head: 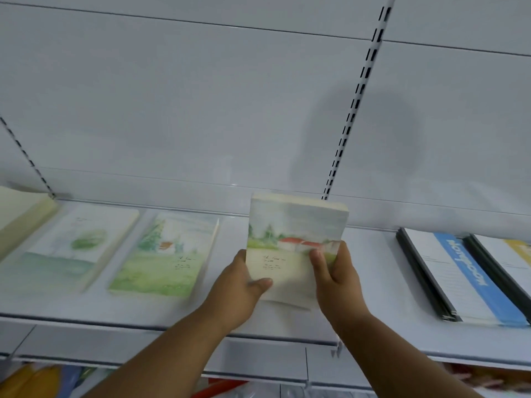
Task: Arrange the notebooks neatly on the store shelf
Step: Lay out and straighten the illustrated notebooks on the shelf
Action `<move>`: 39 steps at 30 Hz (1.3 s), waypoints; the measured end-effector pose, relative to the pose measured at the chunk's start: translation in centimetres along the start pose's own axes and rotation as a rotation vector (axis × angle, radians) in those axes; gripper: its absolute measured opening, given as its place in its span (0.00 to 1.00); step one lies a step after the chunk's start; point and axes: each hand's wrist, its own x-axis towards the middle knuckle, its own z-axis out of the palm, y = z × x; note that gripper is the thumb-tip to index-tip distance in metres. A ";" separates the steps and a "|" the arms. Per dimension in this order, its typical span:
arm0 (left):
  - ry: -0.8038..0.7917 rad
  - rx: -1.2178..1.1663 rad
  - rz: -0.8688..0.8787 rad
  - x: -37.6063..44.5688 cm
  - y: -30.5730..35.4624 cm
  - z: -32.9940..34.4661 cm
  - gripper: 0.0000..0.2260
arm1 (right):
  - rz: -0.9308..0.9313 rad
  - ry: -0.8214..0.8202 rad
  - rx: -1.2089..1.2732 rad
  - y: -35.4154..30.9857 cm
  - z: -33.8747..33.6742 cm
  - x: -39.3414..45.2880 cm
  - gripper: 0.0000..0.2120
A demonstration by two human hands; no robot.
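I hold a stack of watercolour-cover notebooks (290, 239), with a red-roofed house on top, tilted up over the white shelf (370, 282). My left hand (238, 294) grips its lower left edge, thumb across the cover. My right hand (336, 277) grips the lower right edge, thumb on the cover. Two more watercolour notebooks lie flat on the shelf to the left: one with a green meadow (163, 257) and one with a green tree (77, 248).
A pale cream notebook stack (20, 216) sits at the far left. Black-spined notebooks with a blue band (459, 280) and a yellow one (514, 259) lie at the right. A slotted upright (353, 110) runs up the white back panel. Coloured goods show below the shelf.
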 end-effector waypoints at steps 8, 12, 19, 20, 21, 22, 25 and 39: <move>-0.073 0.384 -0.237 1.7 0.5 -3.4 0.20 | 0.371 -0.048 -0.482 0.8 2.8 6.3 0.20; -0.093 0.557 -0.267 1.6 0.8 -3.4 0.25 | 0.471 -0.150 -0.624 1.2 3.6 7.4 0.22; -0.076 0.649 -0.257 1.3 1.2 -3.2 0.27 | 0.381 -0.125 -0.862 1.1 4.4 7.3 0.20; -0.072 0.669 -0.247 1.1 1.3 -3.2 0.27 | 0.359 -0.107 -0.876 1.1 4.5 7.0 0.22; -0.071 0.682 -0.239 0.9 1.3 -3.2 0.27 | 0.344 -0.097 -0.880 1.0 4.6 6.6 0.24; -0.075 0.683 -0.234 0.7 1.4 -3.3 0.28 | 0.327 -0.097 -0.877 1.0 4.5 6.1 0.26; -0.156 0.668 -0.212 -0.3 1.4 -4.1 0.34 | 0.280 -0.194 -0.911 0.2 2.9 3.3 0.29; -0.113 0.825 0.007 -1.7 0.0 -4.1 0.19 | 0.103 -0.453 -1.102 0.2 0.4 -1.3 0.15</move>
